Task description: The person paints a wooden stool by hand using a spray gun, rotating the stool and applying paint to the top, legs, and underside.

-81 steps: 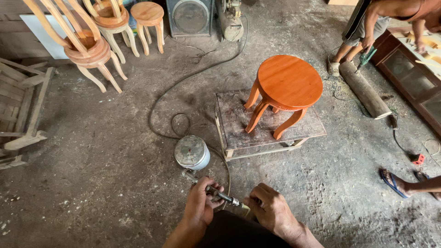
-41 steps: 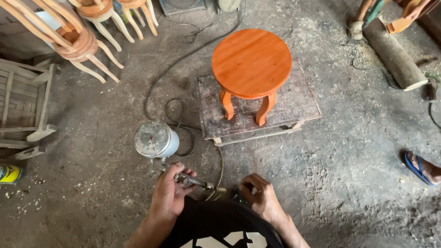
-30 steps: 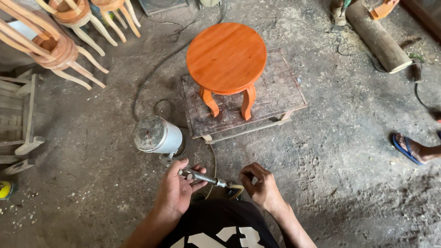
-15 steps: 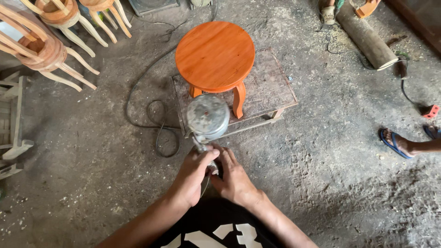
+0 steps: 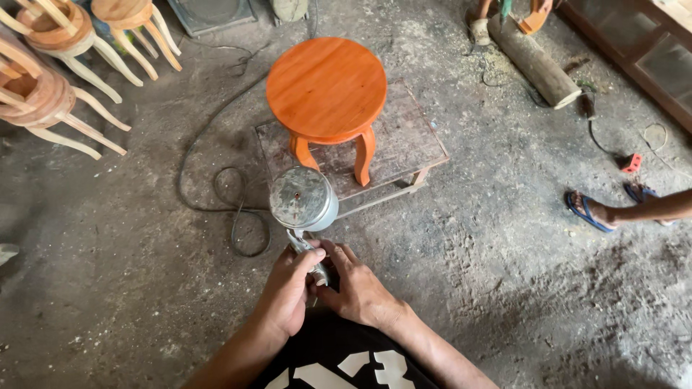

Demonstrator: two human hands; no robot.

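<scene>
Left hand [image 5: 288, 292] and right hand [image 5: 358, 290] both clamped on spray gun [image 5: 308, 253], low centre of view, above floor [image 5: 130, 288]. Round metal cup [image 5: 303, 198] on top of gun, just before orange stool [image 5: 326, 90]. Stool standing on low wooden platform [image 5: 414, 148]. Black hose [image 5: 216, 180] looped on floor to left. Unpainted stools [image 5: 50, 57] stacked upper left. Another person's sandalled foot [image 5: 591, 210] at right.

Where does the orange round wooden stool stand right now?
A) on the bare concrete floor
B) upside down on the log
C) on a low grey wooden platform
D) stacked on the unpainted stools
C: the orange round wooden stool stands upright with its legs on the low grey wooden platform, just beyond the metal spray-gun cup that both hands hold.
</scene>
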